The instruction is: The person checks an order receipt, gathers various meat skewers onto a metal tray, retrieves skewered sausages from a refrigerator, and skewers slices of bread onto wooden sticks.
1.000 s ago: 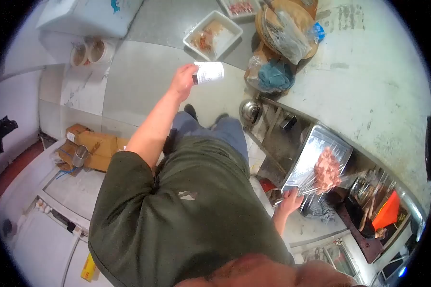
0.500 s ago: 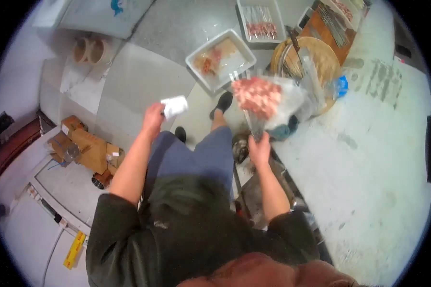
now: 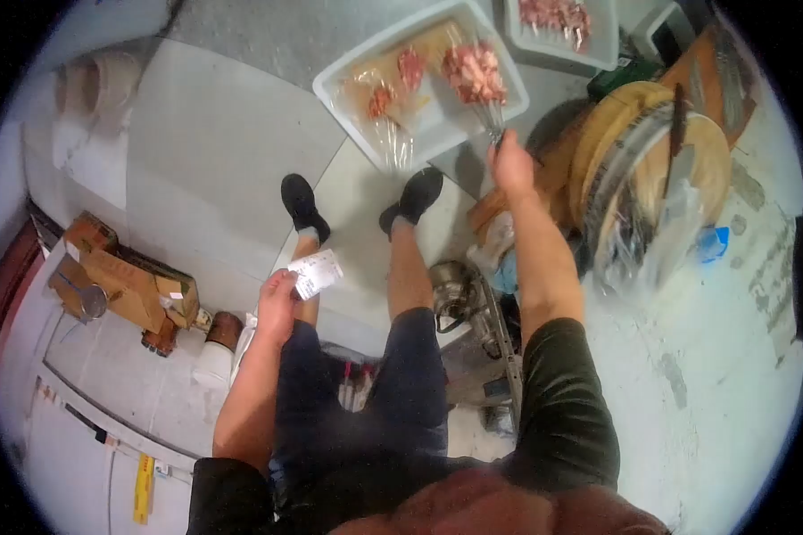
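My left hand (image 3: 277,308) pinches a small printed paper slip (image 3: 316,273) above the floor, its printed side turned up. In my right hand (image 3: 514,168) is a bunch of meat skewers (image 3: 475,73), gripped by the bare stick ends, with the meat end pointing away from me. The meat end is over the right part of a white tray (image 3: 439,123); whether it rests on the tray cannot be made out. At the tray's left side lie a few small pieces of reddish meat (image 3: 381,101) on a brownish wet patch.
A second white tray (image 3: 558,55) with more skewers stands at the back right. Round wooden boards (image 3: 709,147), a knife (image 3: 678,134) and clear plastic bags lie on the pale table (image 3: 723,374) to my right. Cardboard boxes (image 3: 125,290) sit at left; a metal pot (image 3: 452,285) is near my leg.
My right hand has carried the skewers forward, over the tray, away from the plastic bag. My left hand still holds the slip, now lower in view. The camera view has shifted.
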### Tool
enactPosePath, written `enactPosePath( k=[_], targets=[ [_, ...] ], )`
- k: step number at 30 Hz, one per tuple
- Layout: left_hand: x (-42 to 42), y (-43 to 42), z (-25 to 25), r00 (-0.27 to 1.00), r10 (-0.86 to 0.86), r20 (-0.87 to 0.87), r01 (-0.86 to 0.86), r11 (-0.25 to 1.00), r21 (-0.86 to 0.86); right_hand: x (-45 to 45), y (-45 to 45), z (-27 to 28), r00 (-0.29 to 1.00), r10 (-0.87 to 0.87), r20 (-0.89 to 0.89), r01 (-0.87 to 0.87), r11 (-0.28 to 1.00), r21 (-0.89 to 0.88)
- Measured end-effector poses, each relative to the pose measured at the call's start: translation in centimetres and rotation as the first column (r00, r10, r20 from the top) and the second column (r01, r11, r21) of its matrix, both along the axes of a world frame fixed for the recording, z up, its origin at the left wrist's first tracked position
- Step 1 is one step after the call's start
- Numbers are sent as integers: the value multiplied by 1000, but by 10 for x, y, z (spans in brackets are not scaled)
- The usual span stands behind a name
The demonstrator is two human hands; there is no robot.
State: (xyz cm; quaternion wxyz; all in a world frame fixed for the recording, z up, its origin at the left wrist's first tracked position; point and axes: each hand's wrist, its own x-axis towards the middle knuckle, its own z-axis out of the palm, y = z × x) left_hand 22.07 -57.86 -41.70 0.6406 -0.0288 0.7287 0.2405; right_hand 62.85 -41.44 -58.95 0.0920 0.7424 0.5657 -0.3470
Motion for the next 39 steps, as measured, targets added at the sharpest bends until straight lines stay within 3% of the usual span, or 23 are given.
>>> enactPosePath(
  k=[4, 10, 16, 18, 21, 25, 27, 28, 32, 35, 36, 38, 39],
  targets=[
    [-8, -10, -22, 999, -39, 17, 40, 998, -48, 23, -7, -28, 1000, 1, -7, -1, 999, -40],
    [7, -6, -36, 969, -243, 39, 245, 967, -64, 42, -1, -24, 993, -44, -105, 46, 999, 21],
    [24, 1, -53, 960, -270, 76, 272, 962, -21, 35, 13, -70, 990, -58, -127, 61, 998, 18],
    [16, -24, -70, 952, -299, 69, 304, 950, -76, 28, 18, -83, 987, -67, -145, 75, 996, 47],
    [21, -41, -92, 960, -278, 46, 281, 953, -112, 23, 23, -111, 999, -21, -30, 21, 1000, -8],
    [33, -23, -105, 954, -300, 24, 299, 937, -179, 24, 27, -135, 1000, 7, -6, -7, 999, -43],
    [45, -9, -115, 985, -169, -14, 166, 979, -120, 25, 39, -135, 997, 53, 59, -48, 995, -85],
    [49, -5, -121, 994, -101, -29, 98, 991, -89, 27, 47, -133, 975, 157, 156, -130, 977, -170],
    [45, 10, -146, 993, -92, 69, 90, 996, 27, 22, 61, -119, 907, 278, 317, -231, 956, -179],
    [41, 3, -149, 995, -78, 57, 75, 996, 51, 20, 57, -112, 831, 357, 427, -434, 896, 95],
    [41, 1, -147, 995, -91, 45, 90, 996, 27, 16, 51, -118, 866, 322, 383, -427, 875, 229],
    [43, 3, -142, 992, -125, 30, 125, 992, -15, -6, 38, -131, 923, 262, 284, -373, 793, 482],
    [45, 7, -139, 989, -146, 37, 147, 989, -32, -35, 34, -124, 985, 160, 56, -170, 913, 370]
  ],
)
